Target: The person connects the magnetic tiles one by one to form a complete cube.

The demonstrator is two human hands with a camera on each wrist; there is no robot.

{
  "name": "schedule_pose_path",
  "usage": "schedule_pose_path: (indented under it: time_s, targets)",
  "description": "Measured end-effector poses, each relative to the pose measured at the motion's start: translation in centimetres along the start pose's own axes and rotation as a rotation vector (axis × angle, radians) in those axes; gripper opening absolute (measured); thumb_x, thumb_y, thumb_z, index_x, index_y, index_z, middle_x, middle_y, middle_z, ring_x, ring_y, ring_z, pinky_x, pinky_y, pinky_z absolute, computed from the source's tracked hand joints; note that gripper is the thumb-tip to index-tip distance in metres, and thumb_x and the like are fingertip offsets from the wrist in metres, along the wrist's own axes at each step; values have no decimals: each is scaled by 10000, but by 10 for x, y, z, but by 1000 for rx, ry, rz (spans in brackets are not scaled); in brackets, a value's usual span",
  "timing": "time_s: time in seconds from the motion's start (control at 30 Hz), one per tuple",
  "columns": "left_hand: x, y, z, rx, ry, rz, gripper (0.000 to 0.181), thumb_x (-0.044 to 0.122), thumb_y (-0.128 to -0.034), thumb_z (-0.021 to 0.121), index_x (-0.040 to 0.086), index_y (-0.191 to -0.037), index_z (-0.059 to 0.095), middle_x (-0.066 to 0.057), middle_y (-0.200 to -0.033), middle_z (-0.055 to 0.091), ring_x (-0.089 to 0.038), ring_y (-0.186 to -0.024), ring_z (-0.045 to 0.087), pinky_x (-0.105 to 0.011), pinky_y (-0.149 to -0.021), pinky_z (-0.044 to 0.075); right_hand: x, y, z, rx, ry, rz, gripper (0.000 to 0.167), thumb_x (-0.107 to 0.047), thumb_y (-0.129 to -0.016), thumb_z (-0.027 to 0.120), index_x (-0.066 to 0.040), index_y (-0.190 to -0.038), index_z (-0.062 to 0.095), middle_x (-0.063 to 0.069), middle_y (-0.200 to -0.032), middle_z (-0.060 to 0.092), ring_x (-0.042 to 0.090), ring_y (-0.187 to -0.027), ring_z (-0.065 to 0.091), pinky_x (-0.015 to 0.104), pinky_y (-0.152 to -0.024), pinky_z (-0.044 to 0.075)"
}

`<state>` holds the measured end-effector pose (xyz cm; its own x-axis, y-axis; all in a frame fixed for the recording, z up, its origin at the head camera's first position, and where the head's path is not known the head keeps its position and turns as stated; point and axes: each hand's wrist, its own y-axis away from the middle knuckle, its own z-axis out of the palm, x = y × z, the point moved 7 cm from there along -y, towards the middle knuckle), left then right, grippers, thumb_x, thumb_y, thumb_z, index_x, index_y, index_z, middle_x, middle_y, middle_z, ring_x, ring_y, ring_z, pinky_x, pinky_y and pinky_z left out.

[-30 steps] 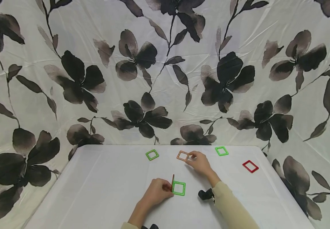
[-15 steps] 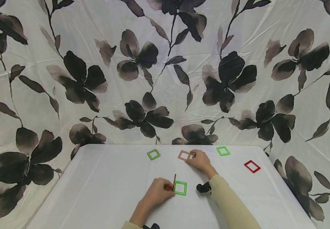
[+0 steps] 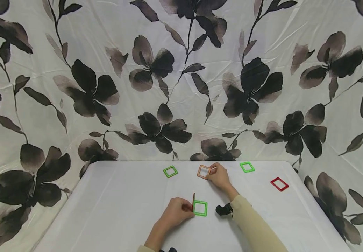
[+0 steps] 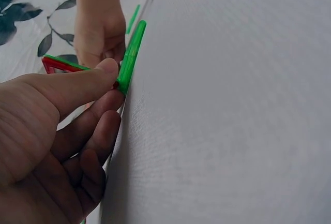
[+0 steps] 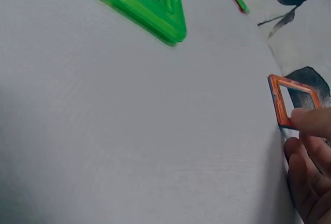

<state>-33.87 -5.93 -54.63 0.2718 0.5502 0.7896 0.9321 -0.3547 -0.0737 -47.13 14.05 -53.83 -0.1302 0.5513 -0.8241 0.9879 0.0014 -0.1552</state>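
My left hand [image 3: 176, 212] pinches a thin red square frame [image 3: 194, 201] that stands upright on the table. In the left wrist view, this red frame [image 4: 49, 64] has a green edge along its top, and my thumb covers part of it. A green square frame [image 3: 206, 209] lies flat with one side against the foot of the upright piece. Farther back, my right hand [image 3: 220, 176] holds an orange square frame [image 3: 199, 171] by its right side. The right wrist view has the orange frame [image 5: 277, 100] tilted up, pinched between thumb and fingers.
Two green square frames lie near the back edge, one at left [image 3: 165, 172] and one at right [image 3: 247, 170]. A red square frame [image 3: 279, 184] lies at the far right of the white table [image 3: 112, 210]. A floral cloth [image 3: 181, 87] hangs behind.
The orange frame looks slightly more tilted up in my right hand. My left hand keeps its grip on the upright red frame. The whole head view has shifted a little.
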Motion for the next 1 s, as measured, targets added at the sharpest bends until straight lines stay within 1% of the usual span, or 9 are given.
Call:
schedule_pose_path:
  time_s: [0.1,0.17,0.33,0.43,0.57,0.63,0.8,0.87,1.0]
  targets:
    - [1,0,0,0,-5,-2,131,112,-746,833,131,-829,734,128,-694,629,-62,-627,595,-230,-578,487,-1,2,0,23,-94,-16,258,-10,-806,759,0,-1014,608,56,-769,653,153,-612,619,290,-537,500]
    - [1,1,-1,1,-10,-1,132,115,-748,833,135,-832,733,130,-697,630,-59,-631,596,-229,-583,488,-2,4,-1,29,-132,-27,214,5,-824,737,5,-1000,616,60,-755,658,152,-580,623,283,-504,500]
    - [1,2,-1,11,-21,-14,144,120,-740,837,148,-834,731,133,-697,627,-57,-634,596,-225,-589,490,1,7,-2,12,-185,-22,195,26,-840,711,4,-1006,610,66,-758,652,163,-560,616,288,-475,507]
    - [1,3,0,11,-19,-20,145,118,-739,837,146,-833,731,131,-697,629,-59,-634,598,-226,-589,492,0,11,-3,4,-215,-69,189,42,-842,691,5,-1006,605,70,-764,653,161,-555,616,280,-465,506]
    - [1,2,1,8,-14,-15,139,117,-743,835,140,-833,731,129,-699,632,-58,-635,600,-227,-591,494,-6,16,-6,-17,-223,-163,185,59,-840,677,5,-996,593,74,-762,654,165,-547,609,270,-451,495]
    - [2,1,1,7,-12,-13,137,118,-745,834,140,-832,731,128,-699,630,-59,-635,600,-228,-592,494,-9,19,-9,-39,-213,-173,190,52,-844,687,-6,-1001,597,73,-773,655,183,-565,614,282,-463,501]
    - [2,0,3,0,-11,-2,130,128,-749,832,138,-835,734,132,-700,629,-53,-637,598,-226,-594,495,-14,27,-15,-92,-174,-168,198,29,-855,709,-43,-1014,615,58,-800,665,217,-595,625,301,-479,511]
    - [3,0,2,5,-18,5,129,132,-750,831,135,-836,735,134,-700,630,-49,-636,598,-226,-593,494,-17,32,-17,-103,-161,-194,195,34,-858,705,-39,-1014,615,60,-804,667,229,-593,622,304,-473,506]
    - [3,1,0,11,-15,1,126,124,-749,829,125,-835,736,127,-696,635,-55,-630,600,-230,-583,492,-22,41,-22,-114,-143,-247,193,36,-859,702,-42,-1011,613,48,-800,666,239,-606,630,301,-484,512]
